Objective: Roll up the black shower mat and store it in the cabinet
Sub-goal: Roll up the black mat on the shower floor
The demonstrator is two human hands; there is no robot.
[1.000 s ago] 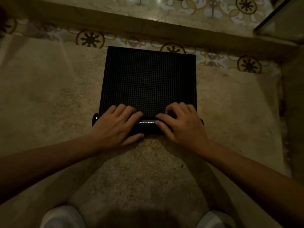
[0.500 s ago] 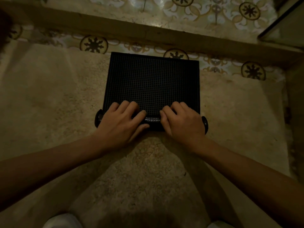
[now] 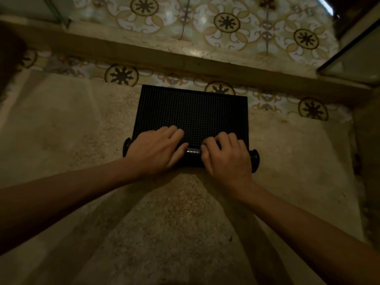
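The black shower mat [image 3: 193, 110] lies on the speckled floor, its gridded surface up. Its near end is wound into a tight roll [image 3: 192, 155] whose ends stick out at left and right. My left hand [image 3: 156, 150] presses on the left half of the roll, fingers curled over its top onto the flat part. My right hand [image 3: 226, 155] grips the right half the same way. A short glossy stretch of roll shows between the two hands. No cabinet is clearly in view.
A raised stone curb [image 3: 185, 62] crosses just beyond the mat's far edge, with patterned tiles [image 3: 226, 23] behind it. A glass panel [image 3: 353, 56] stands at the upper right. Bare speckled floor [image 3: 72, 140] spreads to both sides.
The roll has advanced away from me and grown thicker; the flat part of the mat is shorter. Both hands moved forward with it, and the view tilted up.
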